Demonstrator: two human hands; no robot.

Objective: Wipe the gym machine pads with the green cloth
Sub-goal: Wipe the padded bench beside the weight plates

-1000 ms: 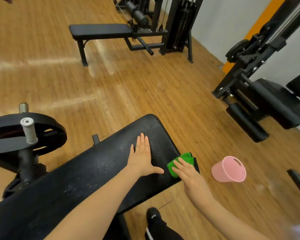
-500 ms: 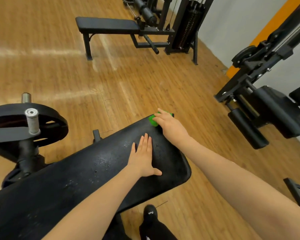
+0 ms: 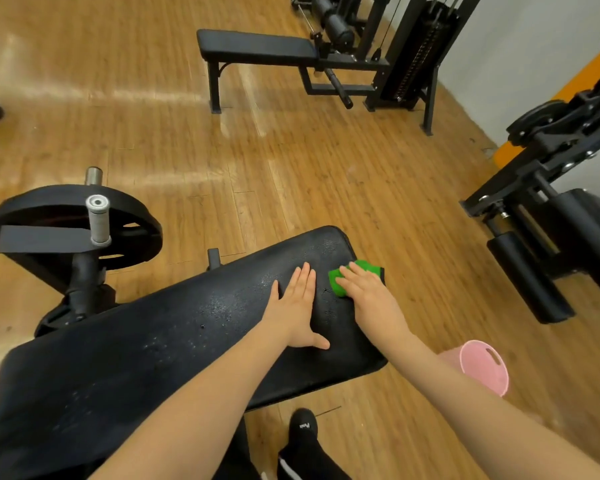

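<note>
Your right hand (image 3: pixel 368 292) has drawn the green cloth (image 3: pixel 354 275) back from the far end of the pad (image 3: pixel 174 344) toward its right edge, nearer to you than half a second ago, and the pink bucket (image 3: pixel 482 368) is in sight again below your forearm. Your left hand (image 3: pixel 300 306) has not shifted.

The green cloth lies on the pad's top close to the right edge, near the far end. It sits under your right hand: your fingers are laid out straight over it and press it flat, so only its far and left parts stick out past your fingertips. Your left hand lies just beside it on the left, palm down on the pad, fingers straight and together, thumb spread toward you, not touching the cloth.

The pad is black, long and speckled with pale flecks. A weight plate (image 3: pixel 73 226) on a peg (image 3: pixel 97 220) stands to its left. The pink bucket sits on the wooden floor (image 3: pixel 291 168) at the right of the pad. Your black shoe (image 3: pixel 303 434) shows below the pad's near edge. A flat bench (image 3: pixel 257 46) stands farther off.
</note>
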